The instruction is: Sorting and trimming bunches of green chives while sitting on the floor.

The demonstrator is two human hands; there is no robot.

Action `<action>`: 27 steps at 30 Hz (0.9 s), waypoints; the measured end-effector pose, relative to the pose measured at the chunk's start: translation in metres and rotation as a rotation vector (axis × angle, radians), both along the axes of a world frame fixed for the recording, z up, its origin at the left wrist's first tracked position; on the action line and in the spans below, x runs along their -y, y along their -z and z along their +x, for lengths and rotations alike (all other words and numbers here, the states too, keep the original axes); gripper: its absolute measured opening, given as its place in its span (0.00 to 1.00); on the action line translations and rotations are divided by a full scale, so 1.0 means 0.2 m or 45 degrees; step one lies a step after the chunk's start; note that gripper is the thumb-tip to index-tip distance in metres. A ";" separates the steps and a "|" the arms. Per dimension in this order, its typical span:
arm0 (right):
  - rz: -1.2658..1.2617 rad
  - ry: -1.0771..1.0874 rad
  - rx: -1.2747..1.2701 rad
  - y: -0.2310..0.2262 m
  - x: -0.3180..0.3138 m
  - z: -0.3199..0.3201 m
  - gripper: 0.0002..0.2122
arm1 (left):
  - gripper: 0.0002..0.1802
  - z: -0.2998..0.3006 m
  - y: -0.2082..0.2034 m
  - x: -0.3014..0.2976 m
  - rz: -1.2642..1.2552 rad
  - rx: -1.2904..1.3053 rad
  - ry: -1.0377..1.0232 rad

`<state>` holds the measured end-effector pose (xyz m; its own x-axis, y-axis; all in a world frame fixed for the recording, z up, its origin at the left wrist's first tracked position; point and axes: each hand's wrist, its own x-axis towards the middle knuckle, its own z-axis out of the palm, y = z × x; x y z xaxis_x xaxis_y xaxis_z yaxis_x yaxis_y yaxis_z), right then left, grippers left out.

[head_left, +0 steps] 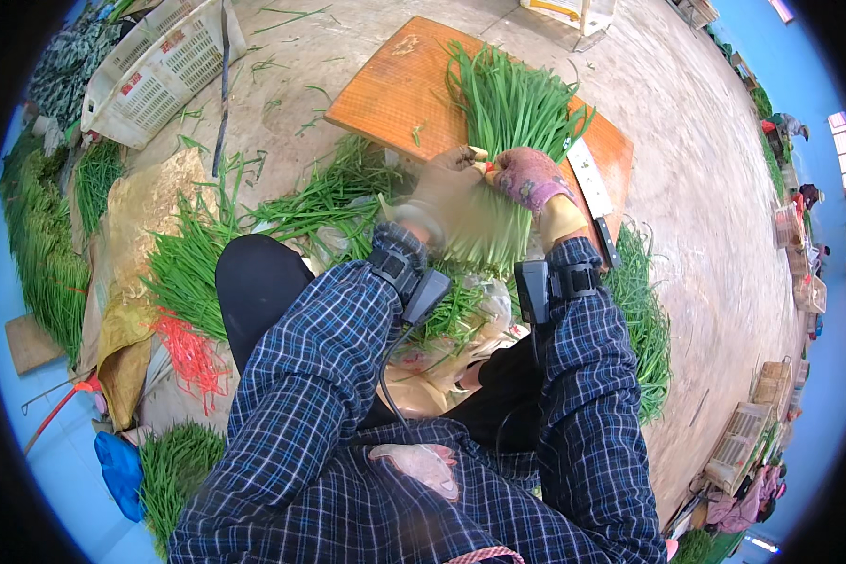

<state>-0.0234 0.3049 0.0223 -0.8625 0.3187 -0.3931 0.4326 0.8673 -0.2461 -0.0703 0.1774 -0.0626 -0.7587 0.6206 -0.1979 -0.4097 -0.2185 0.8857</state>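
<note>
A large bunch of long green garlic chives [508, 99] lies across the near side of a wooden board [395, 85], its pale stems pointing toward me. Over the bunch, my left hand [446, 179] and my right hand [528, 179] meet, fingers pinched together. A short bit of red string [488, 167] shows between their fingertips. A purple patterned glove covers my right hand. My left hand is partly blurred, and the rest of the string is hidden. To the right, a broad-bladed knife [589, 180] with a black handle rests on the board.
Loose chives [334, 193] are heaped left of the board and more [641, 320] to its right. Red strings [190, 355] lie by my left knee. A white plastic crate [155, 85] stands far left. People and crates line the far right wall.
</note>
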 end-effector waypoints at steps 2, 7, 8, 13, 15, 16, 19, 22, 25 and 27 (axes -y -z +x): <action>0.006 0.011 -0.021 0.00 0.00 0.02 0.15 | 0.15 0.00 -0.04 0.00 -0.131 -0.098 0.050; 0.024 0.017 -0.065 0.03 -0.01 0.03 0.15 | 0.13 -0.02 -0.09 0.01 -0.105 -0.098 0.172; 0.032 -0.001 -0.075 0.04 -0.01 0.03 0.15 | 0.12 -0.02 -0.09 0.01 -0.114 -0.134 0.196; 0.009 0.002 -0.130 0.04 -0.01 0.02 0.14 | 0.11 0.01 -0.08 0.01 -0.329 -0.499 -0.021; -0.006 0.012 -0.115 0.02 -0.02 0.04 0.13 | 0.09 0.06 -0.11 0.01 -0.593 -0.992 -0.223; -0.008 0.014 -0.116 0.04 -0.02 0.05 0.13 | 0.09 0.06 -0.13 0.01 -0.594 -0.994 -0.221; -0.037 0.015 -0.315 0.10 -0.02 0.07 0.12 | 0.02 0.06 -0.17 0.00 -0.682 -1.820 -0.387; -0.082 0.119 -0.460 0.14 -0.03 0.10 0.11 | 0.03 0.04 -0.19 -0.04 -0.723 -1.976 -0.339; -0.313 0.235 -0.539 0.17 -0.05 0.13 0.11 | 0.04 0.05 -0.21 -0.05 -0.751 -2.001 -0.299; -0.518 0.251 -0.634 0.22 -0.07 0.14 0.11 | 0.06 0.04 -0.22 -0.06 -0.705 -1.905 -0.289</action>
<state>0.0055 0.3186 -0.0226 -0.9127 0.3996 -0.0853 0.3236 0.5794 -0.7481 -0.0633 0.1898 -0.0189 -0.5293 0.5819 0.6174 0.8467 0.3160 0.4281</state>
